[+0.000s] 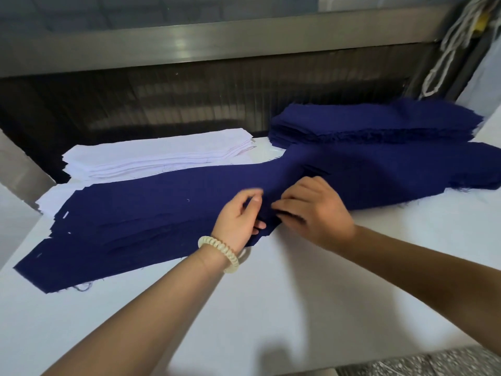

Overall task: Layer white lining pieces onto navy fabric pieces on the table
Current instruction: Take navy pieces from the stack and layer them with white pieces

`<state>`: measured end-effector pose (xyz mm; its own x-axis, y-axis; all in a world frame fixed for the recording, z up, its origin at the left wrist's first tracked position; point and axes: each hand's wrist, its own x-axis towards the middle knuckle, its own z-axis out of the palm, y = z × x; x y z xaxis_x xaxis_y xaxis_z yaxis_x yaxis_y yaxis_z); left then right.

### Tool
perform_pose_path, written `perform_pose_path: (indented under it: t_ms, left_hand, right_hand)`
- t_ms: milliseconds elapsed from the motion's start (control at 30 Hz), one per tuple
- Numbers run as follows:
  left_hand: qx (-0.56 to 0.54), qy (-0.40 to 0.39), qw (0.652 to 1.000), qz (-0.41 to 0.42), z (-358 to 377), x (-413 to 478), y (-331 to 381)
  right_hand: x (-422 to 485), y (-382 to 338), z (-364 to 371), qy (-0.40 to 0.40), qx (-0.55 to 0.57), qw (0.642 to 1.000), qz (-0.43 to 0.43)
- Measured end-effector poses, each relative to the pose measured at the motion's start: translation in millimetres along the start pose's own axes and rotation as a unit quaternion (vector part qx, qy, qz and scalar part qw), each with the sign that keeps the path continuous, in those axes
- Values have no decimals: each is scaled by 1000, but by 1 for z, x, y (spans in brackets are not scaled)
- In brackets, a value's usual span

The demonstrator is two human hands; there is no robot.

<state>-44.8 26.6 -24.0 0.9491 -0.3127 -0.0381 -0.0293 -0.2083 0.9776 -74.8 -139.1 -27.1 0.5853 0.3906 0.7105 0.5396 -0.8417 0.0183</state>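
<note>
**Station check: both hands on the navy piece at the near edge of the pile**

Left hand: my fingers are curled, and thumb and fingertips pinch the near right end of the top navy piece. A pale coiled bracelet sits on that wrist.

Right hand: it is just beside the left, knuckles up, with the fingers curled down on the same end of the cloth and gripping it. There is some blur at the fingertips, so I cannot tell how much cloth is caught in each pinch.

Top navy piece: it lies flat on the layered pile at the left of the white table, and its right end rises toward the far right. The pile's edges are staggered, and white lining edges show beneath the navy at its far left corner.

White lining stack: it is folded flat just behind the layered pile and touches its far edge. Neither hand is on it.

Navy supply: one thick stack sits at the far right of the table with frayed edges showing. A second, flatter navy heap lies in front of it, and the raised end of the top navy piece runs into it.

Surroundings: a metal rail runs along the back, and pale cords hang at the upper right. Speckled floor shows below the table's near right corner.
</note>
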Motion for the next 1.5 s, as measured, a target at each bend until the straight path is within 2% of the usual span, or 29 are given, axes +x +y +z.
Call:
perform_pose_path:
  t_ms: [67, 167, 233, 333, 433, 533, 667, 800, 933, 1100, 1167, 1267, 1500]
  left_hand:
    - [10, 11, 1000, -20, -5, -3, -2]
    - [9, 26, 999, -41, -15, -7, -7]
    - [32, 35, 998, -48, -24, -10, -11]
    - [87, 47, 994, -49, -38, -15, -20]
    - [160, 67, 984, -27, -52, -20, -31]
    - [266, 82, 961, 6, -65, -28, -36]
    - [329, 119, 937, 1, -86, -39, -44]
    - [360, 185, 913, -44, -111, -50, -56]
    - [428, 209, 877, -67, -133, -57, -64]
    - [461, 232, 856, -39, -150, -70, -69]
    - [468, 246, 848, -27, -154, -72, -69]
    - [452, 269, 850, -22, -154, -72, -71]
    - [393, 319, 862, 29, -157, -57, -67]
  right_hand:
    - [-4, -1, 2, -29, -20, 999, -20]
    - [-15, 12, -1, -117, -72, 990, -11]
    - [-23, 25, -3, -173, -121, 977, 24]
    - [-33, 36, -5, -293, -175, 934, 109]
    - [-39, 36, -3, -348, -163, 910, 158]
    - [-37, 24, -3, -362, -132, 908, 164]
    - [-33, 4, -10, -401, -54, 905, 133]
    - [-35, -21, -13, -377, 8, 925, 44]
    - [-37, -32, -13, -380, 35, 924, -18]
    - [-42, -31, -10, -337, 9, 941, 24]
    - [-42, -33, -12, -323, 31, 945, 37]
    - [-45, -35, -14, -294, 61, 953, 44]
    - [-37, -33, -6, -285, 76, 950, 100]
